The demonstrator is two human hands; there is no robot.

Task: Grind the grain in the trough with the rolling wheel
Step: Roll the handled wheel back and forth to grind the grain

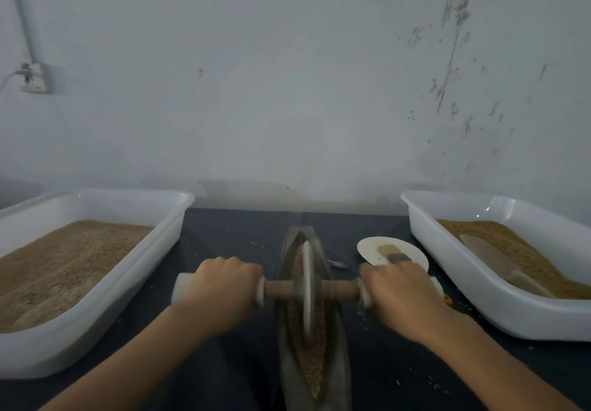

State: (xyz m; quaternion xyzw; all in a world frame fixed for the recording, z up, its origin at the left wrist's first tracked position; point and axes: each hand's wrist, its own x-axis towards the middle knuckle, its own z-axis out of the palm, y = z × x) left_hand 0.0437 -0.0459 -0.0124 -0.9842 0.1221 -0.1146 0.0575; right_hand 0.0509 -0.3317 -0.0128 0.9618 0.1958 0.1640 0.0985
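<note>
A long, boat-shaped dark trough (339, 366) lies lengthwise on the dark table in front of me, holding brown grain (315, 369). A pale disc wheel (307, 286) stands upright in the trough on a wooden axle (339, 289) with white handle ends. My left hand (224, 286) grips the left handle. My right hand (399, 295) grips the right handle. The wheel looks blurred.
A white tub (96, 308) of brown grain stands at the left. Another white tub (473, 282) at the right holds grain and a pale scoop (492, 257). A small white plate (371, 247) with a brush lies behind my right hand. The wall rises close behind the table.
</note>
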